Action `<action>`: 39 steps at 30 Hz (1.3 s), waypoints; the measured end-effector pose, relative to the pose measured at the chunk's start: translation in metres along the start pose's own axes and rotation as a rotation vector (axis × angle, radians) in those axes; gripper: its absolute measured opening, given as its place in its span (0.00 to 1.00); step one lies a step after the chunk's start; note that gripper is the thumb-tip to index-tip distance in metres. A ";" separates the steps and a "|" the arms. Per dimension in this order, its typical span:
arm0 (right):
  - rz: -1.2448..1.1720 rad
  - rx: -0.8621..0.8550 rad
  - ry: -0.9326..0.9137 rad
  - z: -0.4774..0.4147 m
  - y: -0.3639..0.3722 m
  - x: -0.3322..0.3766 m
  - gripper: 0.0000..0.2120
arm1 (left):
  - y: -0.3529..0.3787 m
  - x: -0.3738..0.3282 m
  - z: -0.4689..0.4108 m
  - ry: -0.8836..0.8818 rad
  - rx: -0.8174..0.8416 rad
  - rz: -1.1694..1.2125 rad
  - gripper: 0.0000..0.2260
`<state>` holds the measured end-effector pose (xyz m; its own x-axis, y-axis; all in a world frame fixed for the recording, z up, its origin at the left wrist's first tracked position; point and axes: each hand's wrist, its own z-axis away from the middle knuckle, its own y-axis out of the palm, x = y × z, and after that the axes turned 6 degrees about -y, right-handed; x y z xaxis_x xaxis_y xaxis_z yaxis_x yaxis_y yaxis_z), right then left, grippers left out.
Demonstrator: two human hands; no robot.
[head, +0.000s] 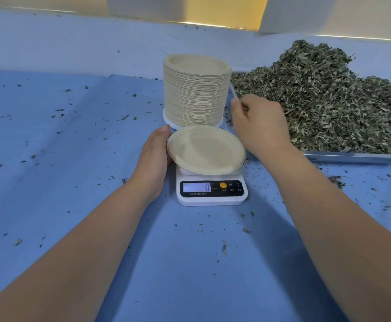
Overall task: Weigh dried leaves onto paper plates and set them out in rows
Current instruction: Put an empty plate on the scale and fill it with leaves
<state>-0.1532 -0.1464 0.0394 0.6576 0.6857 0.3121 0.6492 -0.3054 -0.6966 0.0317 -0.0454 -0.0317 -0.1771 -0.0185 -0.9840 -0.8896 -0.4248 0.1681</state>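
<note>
Leaning on the scale (213, 198), the round crimped paper plate (206, 149) is gripped by the left hand (154, 156); whether flaky dried leaves (329, 101) are held by the curled right hand (259, 126) is unclear.

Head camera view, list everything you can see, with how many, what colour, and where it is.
paper plate: one, beige, tilted on the scale
plate stack: one tall stack, beige, behind the scale
scale: one, white, centre, display reads 0
dried leaves: one big pile, green, on the tray at right
tray: one, grey metal, right side
cloth: one, blue, covering the table
leaf crumbs: many, dark green, scattered over the cloth
left hand: one, against the paper plate's left rim, fingers hidden
right hand: one, fingers curled at the pile's near edge
</note>
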 end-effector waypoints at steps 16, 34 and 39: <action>-0.367 0.201 0.034 0.011 0.009 0.015 0.13 | 0.004 -0.005 0.006 -0.053 -0.057 0.022 0.18; 0.370 0.301 0.264 0.035 0.005 -0.083 0.23 | 0.006 -0.010 0.012 -0.041 -0.034 0.105 0.05; 0.462 0.481 0.236 0.034 0.005 -0.082 0.33 | 0.006 -0.011 0.015 -0.040 -0.040 0.091 0.03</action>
<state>-0.2170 -0.1813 -0.0116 0.9257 0.3780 0.0091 0.0783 -0.1680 -0.9827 0.0218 -0.0346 -0.0188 -0.2743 -0.0228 -0.9614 -0.8513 -0.4591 0.2538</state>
